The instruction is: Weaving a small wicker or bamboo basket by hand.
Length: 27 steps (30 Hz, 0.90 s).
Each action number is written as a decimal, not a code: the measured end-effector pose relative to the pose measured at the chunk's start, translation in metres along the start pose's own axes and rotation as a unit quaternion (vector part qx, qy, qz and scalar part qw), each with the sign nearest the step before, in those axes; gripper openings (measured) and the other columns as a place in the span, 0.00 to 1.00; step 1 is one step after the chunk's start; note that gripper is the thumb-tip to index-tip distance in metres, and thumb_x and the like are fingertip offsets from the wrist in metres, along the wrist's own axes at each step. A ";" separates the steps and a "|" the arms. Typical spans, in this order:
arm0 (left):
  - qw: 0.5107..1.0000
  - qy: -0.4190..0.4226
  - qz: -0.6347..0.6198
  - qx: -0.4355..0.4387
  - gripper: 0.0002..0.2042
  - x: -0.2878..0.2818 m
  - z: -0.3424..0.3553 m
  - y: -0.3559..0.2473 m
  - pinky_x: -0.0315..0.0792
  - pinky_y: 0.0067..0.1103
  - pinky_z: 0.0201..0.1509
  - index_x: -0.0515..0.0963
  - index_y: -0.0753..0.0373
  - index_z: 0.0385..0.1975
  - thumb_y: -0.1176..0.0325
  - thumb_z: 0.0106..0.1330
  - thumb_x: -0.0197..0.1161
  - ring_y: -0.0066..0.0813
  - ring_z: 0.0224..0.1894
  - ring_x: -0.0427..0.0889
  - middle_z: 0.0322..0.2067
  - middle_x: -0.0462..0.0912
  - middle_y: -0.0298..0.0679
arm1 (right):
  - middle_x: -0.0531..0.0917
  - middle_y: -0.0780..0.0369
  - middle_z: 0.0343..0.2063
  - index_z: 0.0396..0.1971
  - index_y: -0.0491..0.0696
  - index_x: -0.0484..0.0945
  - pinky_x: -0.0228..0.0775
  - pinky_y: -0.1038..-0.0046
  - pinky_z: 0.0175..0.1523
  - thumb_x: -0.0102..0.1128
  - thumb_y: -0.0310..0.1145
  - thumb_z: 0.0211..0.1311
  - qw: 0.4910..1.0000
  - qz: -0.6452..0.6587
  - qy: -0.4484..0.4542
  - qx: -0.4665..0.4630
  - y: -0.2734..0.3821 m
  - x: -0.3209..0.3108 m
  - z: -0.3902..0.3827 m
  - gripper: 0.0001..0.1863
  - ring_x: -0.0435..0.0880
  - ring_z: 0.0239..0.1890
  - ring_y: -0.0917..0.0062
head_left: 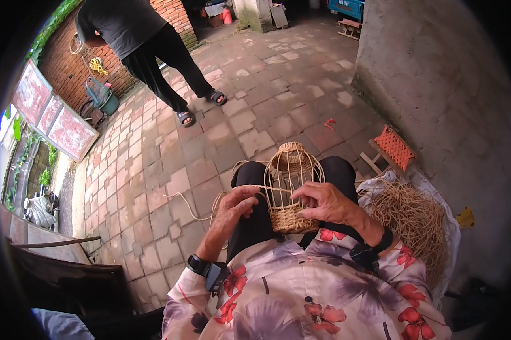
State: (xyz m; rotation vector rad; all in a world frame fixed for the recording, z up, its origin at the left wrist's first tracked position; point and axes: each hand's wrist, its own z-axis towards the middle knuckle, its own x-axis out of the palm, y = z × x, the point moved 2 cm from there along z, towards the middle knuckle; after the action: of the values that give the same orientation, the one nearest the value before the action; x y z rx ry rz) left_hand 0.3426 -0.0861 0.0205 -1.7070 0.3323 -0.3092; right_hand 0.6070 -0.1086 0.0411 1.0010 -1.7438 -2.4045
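Observation:
A small woven basket (293, 220) in tan straw cord rests between my thighs. Its lower band is tightly woven, bare upright ribs rise above that, and a woven neck tops the far end. My right hand (329, 205) grips its right side, with the thumb by the woven band and the fingers at the ribs. My left hand (237, 205) is closed on a strand of straw cord (269, 187), left of the basket. This strand runs across to the ribs, and its loose end curls over the paving to the left.
On my right a heap of straw cord (414, 221) lies on a white sack (451, 229). Beside the grey wall (437, 85) stands a small stool (392, 148) with an orange woven seat. Ahead on the paving (255, 119) a person (148, 39) in dark clothes stands.

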 end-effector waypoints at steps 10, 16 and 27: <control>0.980 0.102 0.146 0.091 0.09 0.047 0.033 0.000 0.71 0.17 0.40 0.78 0.63 0.44 0.71 0.67 0.56 0.17 0.35 0.76 0.34 0.81 0.32 | 0.81 0.59 0.24 0.29 0.41 0.78 0.71 0.75 0.35 0.63 0.26 0.53 0.996 -0.056 -0.062 -0.017 -0.010 0.005 0.002 0.05 0.81 0.29 0.74; 0.950 0.103 0.256 0.147 0.09 0.061 0.032 -0.017 0.74 0.21 0.40 0.80 0.66 0.40 0.70 0.65 0.59 0.24 0.33 0.80 0.31 0.83 0.38 | 0.81 0.62 0.22 0.29 0.40 0.78 0.69 0.78 0.33 0.63 0.27 0.55 0.996 0.035 -0.072 0.042 -0.004 0.001 0.004 0.06 0.78 0.26 0.83; 0.969 0.113 0.212 0.060 0.12 0.055 0.030 -0.009 0.70 0.15 0.29 0.79 0.68 0.39 0.64 0.67 0.60 0.15 0.26 0.75 0.27 0.80 0.32 | 0.83 0.60 0.26 0.33 0.42 0.80 0.72 0.75 0.36 0.59 0.26 0.57 0.996 -0.042 -0.082 -0.006 -0.016 0.002 -0.009 0.06 0.82 0.29 0.74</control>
State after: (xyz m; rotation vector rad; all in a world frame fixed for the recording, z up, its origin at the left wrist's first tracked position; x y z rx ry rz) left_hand 0.4054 -0.0790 0.0256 -1.4406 0.8174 -0.2006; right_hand 0.6159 -0.1110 0.0245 0.9177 -1.7657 -2.6160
